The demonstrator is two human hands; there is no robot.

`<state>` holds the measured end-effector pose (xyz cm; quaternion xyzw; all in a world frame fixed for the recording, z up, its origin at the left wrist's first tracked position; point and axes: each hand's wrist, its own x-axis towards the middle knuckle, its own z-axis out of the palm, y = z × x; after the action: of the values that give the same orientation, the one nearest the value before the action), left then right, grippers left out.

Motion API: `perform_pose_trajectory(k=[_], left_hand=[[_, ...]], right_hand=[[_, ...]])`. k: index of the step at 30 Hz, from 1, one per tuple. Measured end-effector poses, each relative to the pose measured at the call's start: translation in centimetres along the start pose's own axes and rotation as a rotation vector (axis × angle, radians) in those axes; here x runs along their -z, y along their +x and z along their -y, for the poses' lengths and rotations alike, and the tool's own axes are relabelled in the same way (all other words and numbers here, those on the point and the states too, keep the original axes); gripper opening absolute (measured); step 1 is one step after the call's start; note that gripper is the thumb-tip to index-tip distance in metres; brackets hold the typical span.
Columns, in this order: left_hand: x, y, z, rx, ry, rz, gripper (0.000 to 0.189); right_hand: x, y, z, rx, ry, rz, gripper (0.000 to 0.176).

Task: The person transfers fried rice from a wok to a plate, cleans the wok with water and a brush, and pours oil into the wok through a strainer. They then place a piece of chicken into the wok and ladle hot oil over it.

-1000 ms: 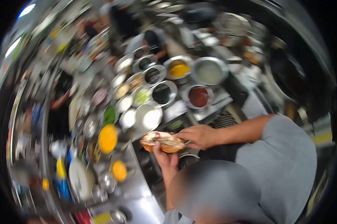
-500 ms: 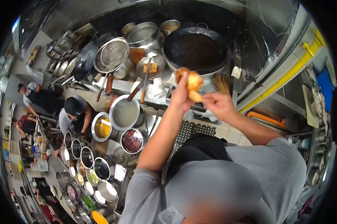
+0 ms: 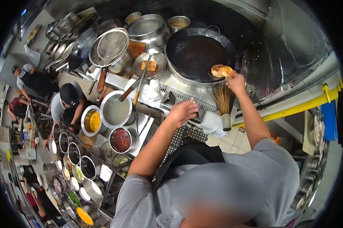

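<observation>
My right hand [image 3: 236, 83] is closed on one end of a golden-brown piece of chicken [image 3: 222, 71]. It holds the chicken over the near right rim of a large black wok [image 3: 198, 51] with dark liquid inside. My left hand [image 3: 182, 113] is in the air in front of the stove edge, fingers apart and holding nothing. Between my hands, lower than the chicken, a bamboo wok brush [image 3: 224, 102] leans with its bristles upward by the wok.
Left of the wok are a perforated skimmer [image 3: 139, 64] with a browned piece on it, a ladle [image 3: 143, 76] and a wire strainer [image 3: 112, 46]. Pots [image 3: 117, 110] of liquid and sauce stand at my left. A co-worker [image 3: 68, 99] is beyond them. A yellow pipe [image 3: 293, 109] runs along the right.
My right hand has carried the chicken forward and right, over the wok's rim. My left hand has let go of the chicken and dropped back toward me, fingers opened.
</observation>
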<state>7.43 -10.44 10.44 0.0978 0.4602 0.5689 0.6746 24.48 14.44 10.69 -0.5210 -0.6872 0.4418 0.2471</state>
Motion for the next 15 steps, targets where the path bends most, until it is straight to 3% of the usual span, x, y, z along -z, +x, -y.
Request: perform_pose_trajectory(k=[1,3,5,7,10,13,14,15], left_hand=[[1.2,-1.7,0.1,-0.015,-0.001,-0.032,0.043],[4.0,-5.3,0.7,-0.097,-0.045,-0.077,0.041],[6.9,-9.8,1.8,-0.180,-0.071,-0.103,0.045],[9.9,-14.4,3.8,-0.187,-0.131,-0.265,0.043],[13.8,-23.3,8.6,-0.265,-0.245,-0.492,0.042],[16.2,-32.3,15.1,-0.375,-0.333,-0.644,0.044],[16.3,-35.5,16.8,-0.407,-0.369,-0.710,0.045],[15.7,-38.4,17.6,-0.450,-0.395,-0.821,0.044]], right_hand=[[-0.1,1.3,1.5,0.047,-0.433,0.059,0.022],[-3.4,6.7,-1.2,0.320,-0.791,-0.192,0.032],[-4.6,7.0,0.7,0.241,-0.826,-0.167,0.030],[-4.7,5.1,2.2,0.157,-0.864,-0.150,0.028],[-4.8,-1.1,4.2,0.770,-0.600,-0.406,0.019],[-6.4,-17.3,4.9,0.818,-0.645,0.001,0.020],[-6.7,-23.7,5.9,0.760,-0.877,0.258,0.017],[-7.5,-27.2,2.1,0.591,-0.789,0.471,0.020]])
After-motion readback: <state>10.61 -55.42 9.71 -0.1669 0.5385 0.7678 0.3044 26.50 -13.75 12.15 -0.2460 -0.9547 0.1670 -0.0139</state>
